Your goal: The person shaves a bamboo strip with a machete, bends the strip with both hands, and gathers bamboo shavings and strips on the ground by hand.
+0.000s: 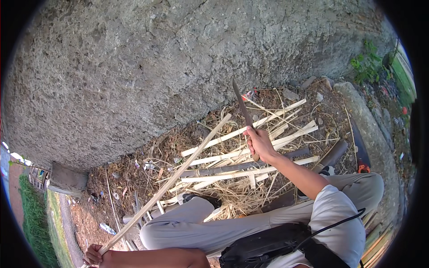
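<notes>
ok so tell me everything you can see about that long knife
The knife has a long, narrow, dark blade that looks like metal and tapers to a point. It is raised, tip up toward the rough concrete wall. The right hand grips its handle, which is mostly hidden. It hangs above the split bamboo strips, touching nothing else.

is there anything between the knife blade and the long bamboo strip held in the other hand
Nothing visible. The long pale bamboo strip, held by the left hand, rises free beside the dark-bladed knife in the right hand; only open air separates them.

Bright daylight, soft shadows, sharp centre; strong fisheye bending, black vignette at rim, no glare.
</notes>
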{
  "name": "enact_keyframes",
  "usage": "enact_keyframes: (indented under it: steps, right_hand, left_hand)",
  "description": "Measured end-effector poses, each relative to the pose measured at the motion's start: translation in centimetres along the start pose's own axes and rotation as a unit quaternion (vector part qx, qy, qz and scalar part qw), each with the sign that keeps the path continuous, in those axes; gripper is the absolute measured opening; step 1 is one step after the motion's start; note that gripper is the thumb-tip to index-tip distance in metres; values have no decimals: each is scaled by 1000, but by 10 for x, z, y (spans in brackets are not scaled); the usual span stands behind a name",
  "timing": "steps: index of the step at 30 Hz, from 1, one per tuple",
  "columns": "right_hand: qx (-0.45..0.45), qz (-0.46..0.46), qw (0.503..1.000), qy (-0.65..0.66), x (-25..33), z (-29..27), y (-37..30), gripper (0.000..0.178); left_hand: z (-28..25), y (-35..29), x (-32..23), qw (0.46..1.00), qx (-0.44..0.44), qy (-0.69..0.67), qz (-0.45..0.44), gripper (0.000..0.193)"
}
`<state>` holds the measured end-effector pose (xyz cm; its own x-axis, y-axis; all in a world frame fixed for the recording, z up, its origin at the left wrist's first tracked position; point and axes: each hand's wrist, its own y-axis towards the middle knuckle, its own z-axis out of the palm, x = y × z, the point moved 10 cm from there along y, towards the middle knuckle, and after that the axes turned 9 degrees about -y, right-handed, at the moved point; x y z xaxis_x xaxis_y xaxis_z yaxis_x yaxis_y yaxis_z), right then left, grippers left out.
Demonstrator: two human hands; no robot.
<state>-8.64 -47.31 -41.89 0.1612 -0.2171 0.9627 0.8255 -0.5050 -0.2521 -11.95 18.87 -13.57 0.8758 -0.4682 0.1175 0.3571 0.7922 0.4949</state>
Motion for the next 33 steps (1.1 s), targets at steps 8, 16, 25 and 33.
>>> enact_keyframes:
  steps: [8,16,25,33]
  right_hand:
    - [-91,-56,994,7,6,-21,6,28]
    - [-117,-47,987,103,18,-15,0,30]
    - [-225,-96,924,294,60,-100,15,18]
    - [-357,-168,827,400,108,-231,-4,16]
  left_hand:
    - [-6,2,8,997,65,32,-35,43]
    - [18,-17,68,955,61,-231,-178,46]
    - [52,-88,156,944,64,204,-250,45]
    - [-10,-173,249,823,-32,275,-497,43]
